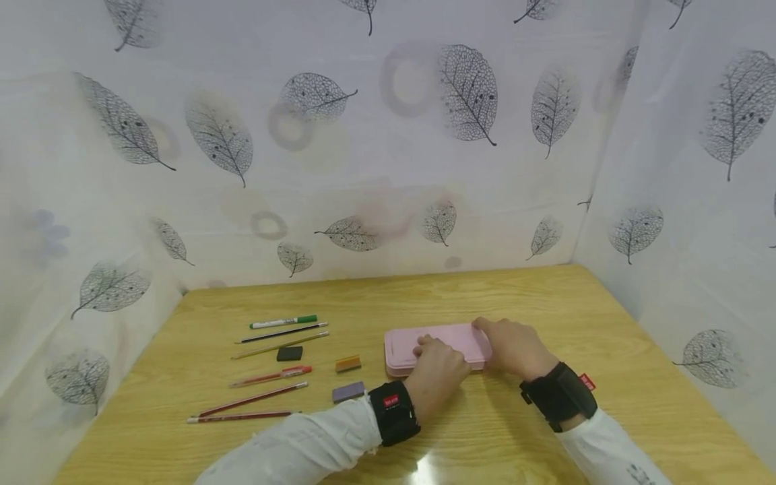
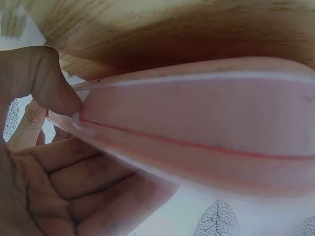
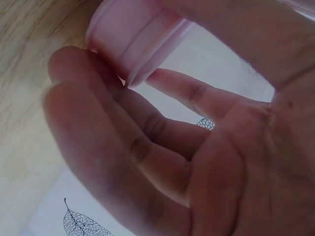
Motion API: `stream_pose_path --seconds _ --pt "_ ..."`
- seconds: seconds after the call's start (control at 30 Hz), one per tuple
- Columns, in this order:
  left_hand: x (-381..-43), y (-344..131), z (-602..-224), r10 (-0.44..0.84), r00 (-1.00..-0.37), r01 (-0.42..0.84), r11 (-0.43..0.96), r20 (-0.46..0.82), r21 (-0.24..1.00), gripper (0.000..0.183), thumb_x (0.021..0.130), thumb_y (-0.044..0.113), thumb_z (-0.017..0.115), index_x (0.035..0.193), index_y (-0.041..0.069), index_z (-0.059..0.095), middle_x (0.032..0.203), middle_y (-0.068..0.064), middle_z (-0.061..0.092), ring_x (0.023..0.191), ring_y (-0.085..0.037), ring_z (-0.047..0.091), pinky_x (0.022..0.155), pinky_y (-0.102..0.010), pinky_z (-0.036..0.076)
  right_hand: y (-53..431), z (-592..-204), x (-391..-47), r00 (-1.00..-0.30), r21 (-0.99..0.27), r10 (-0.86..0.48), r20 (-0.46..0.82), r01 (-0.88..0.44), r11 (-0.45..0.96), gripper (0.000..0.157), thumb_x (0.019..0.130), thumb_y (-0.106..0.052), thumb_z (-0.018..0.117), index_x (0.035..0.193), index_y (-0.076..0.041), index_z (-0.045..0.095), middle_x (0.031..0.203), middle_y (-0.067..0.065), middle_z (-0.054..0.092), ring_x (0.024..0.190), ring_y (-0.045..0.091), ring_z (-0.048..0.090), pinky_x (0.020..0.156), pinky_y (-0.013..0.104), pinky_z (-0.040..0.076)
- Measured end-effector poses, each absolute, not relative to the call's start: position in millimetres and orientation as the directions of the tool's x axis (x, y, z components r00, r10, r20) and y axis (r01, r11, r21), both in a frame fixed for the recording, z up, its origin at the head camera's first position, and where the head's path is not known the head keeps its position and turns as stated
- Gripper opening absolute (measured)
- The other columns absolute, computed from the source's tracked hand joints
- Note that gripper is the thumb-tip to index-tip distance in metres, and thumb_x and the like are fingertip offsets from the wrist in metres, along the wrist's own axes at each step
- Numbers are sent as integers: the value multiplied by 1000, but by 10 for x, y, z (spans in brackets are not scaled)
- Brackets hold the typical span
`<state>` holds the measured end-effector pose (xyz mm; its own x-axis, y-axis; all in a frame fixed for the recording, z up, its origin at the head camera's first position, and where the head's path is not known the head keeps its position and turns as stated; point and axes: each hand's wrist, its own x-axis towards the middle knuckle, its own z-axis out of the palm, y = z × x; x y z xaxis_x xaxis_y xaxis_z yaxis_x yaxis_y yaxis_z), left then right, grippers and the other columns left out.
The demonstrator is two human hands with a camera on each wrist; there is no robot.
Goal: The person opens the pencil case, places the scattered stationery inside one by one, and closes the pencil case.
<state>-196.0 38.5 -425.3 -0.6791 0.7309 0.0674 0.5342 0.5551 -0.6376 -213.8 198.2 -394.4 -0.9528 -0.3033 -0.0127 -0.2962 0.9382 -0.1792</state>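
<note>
Head view: the right hand (image 1: 515, 347) grips the right end of a pink case (image 1: 451, 333) lying on the counter (image 1: 533, 296); the left hand (image 1: 438, 372) reaches diagonally across its near edge. Left wrist view: thumb and forefinger pinch that edge beside a red seam. Right wrist view: bent fingers (image 3: 98, 152) curve around the rounded end.

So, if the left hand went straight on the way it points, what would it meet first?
The pink case: the left hand is already at it, thumb against its edge, so there seems no gap to cross, though depth is hard to judge.
</note>
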Motion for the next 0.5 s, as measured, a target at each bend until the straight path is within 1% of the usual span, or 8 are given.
stream_pose_path --seconds 0.1,0.17,0.23,0.33,0.43,0.5 --pt "-1962 371 -4215 744 -657 537 574 121 -618 10 88 22 63 84 24 73 71 9 70 56 -13 59 52 -30 55 1988 -3960 -2144 -952 -170 -307 -7 -301 938 73 58 -11 91 124 -6 61 92 17 72 73 27 62 61 48 55" --pt "-1962 360 -4196 749 -647 548 587 144 -595 8 84 22 65 79 27 69 63 12 60 51 -9 50 46 -26 47 1993 -3969 -2150 -952 -170 -305 -11 -299 939 75 57 -11 92 125 -8 60 93 17 72 74 27 62 62 49 55" --pt "-1961 349 -4183 750 -645 561 594 147 -576 9 82 22 67 76 29 67 61 13 56 50 -8 44 43 -25 40 2002 -3979 -2157 -953 -178 -301 -17 -294 939 76 57 -12 92 126 -9 59 94 16 72 74 26 62 62 49 55" --pt "-1966 329 -4168 757 -640 596 598 133 -536 10 81 21 69 76 30 68 62 14 58 50 -7 45 44 -25 41 2022 -3985 -2165 -954 -204 -300 -29 -288 936 78 57 -12 92 128 -9 59 97 17 72 75 26 61 64 49 55" --pt "-1993 296 -4128 759 -634 632 619 148 -466 8 80 20 71 76 27 70 65 13 64 53 -6 52 46 -24 48 2058 -3971 -2179 -955 -253 -293 -52 -271 929 83 58 -11 91 133 -7 56 102 19 71 78 26 61 67 49 54" --pt "-2024 263 -4093 756 -628 656 641 182 -398 7 77 18 73 75 24 71 65 11 66 55 -7 56 49 -25 53 2090 -3944 -2193 -958 -307 -273 -89 -235 922 89 59 -9 88 139 -6 50 106 20 68 72 25 61 62 46 55"
